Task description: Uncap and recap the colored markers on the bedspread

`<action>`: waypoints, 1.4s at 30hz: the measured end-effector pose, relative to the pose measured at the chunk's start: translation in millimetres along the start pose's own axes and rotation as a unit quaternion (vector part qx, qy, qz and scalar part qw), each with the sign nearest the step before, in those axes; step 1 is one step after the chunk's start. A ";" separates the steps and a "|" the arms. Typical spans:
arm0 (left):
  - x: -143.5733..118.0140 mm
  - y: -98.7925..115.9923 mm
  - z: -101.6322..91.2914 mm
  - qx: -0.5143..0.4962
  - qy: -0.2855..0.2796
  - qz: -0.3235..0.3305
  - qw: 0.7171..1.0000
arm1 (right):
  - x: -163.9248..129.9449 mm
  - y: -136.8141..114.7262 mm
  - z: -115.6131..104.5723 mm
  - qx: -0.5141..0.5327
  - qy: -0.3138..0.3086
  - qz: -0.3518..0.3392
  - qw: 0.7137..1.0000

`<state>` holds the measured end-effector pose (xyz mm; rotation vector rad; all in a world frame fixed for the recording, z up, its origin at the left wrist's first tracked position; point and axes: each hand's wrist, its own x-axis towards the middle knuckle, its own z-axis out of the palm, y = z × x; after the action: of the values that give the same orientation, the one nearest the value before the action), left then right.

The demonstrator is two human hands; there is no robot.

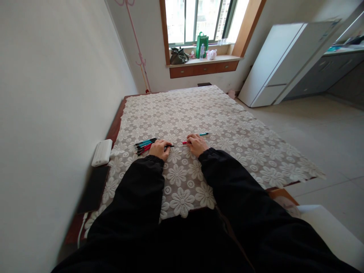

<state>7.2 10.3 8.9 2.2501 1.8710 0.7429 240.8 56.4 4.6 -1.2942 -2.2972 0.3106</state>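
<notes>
Both hands rest on the lace floral cloth (227, 125) that covers the worktop: the left hand (160, 149) is curled over the black end of a pen near a small heap of pens (145, 145), and the right hand (196, 144) pinches the red end (184, 143) of what looks like the same pen, its clear middle stretched between them. A lone teal pen (203, 134) lies just beyond the right hand's fingers. If the two halves come apart with a jerk, a spring or refill could shoot out and vanish into the cloth's busy openwork, where small parts are hard to spot; an elbow sweep could also roll the heap toward the white box (102, 152) at the wall side. The fingertips are too small and far off to show how firm either grip is, the sleeves hide both wrists, and how many pens make up the heap cannot be counted.
</notes>
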 end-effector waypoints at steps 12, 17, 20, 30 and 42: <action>0.6 1.4 -0.4 -0.008 0.005 0.022 1.000 | 0.1 1.7 3.9 0.023 0.010 -0.017 1.000; 0.5 1.6 -0.2 -0.013 0.003 0.027 1.000 | 0.9 2.7 5.2 0.033 0.006 -0.028 0.999; 0.5 2.2 -0.1 -0.013 -0.002 0.034 0.999 | 1.4 3.3 5.7 0.038 0.005 -0.033 0.999; 0.6 2.6 -1.1 -0.001 0.000 0.020 1.000 | 0.9 2.5 4.7 0.029 0.004 -0.045 0.999; -0.6 2.1 -1.2 0.013 0.006 -0.005 1.000 | -0.8 0.2 -6.0 0.030 0.045 -0.049 0.997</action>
<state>8.4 9.0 10.6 2.2559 1.9066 0.7348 244.4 55.6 9.5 -1.1375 -2.2497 0.2807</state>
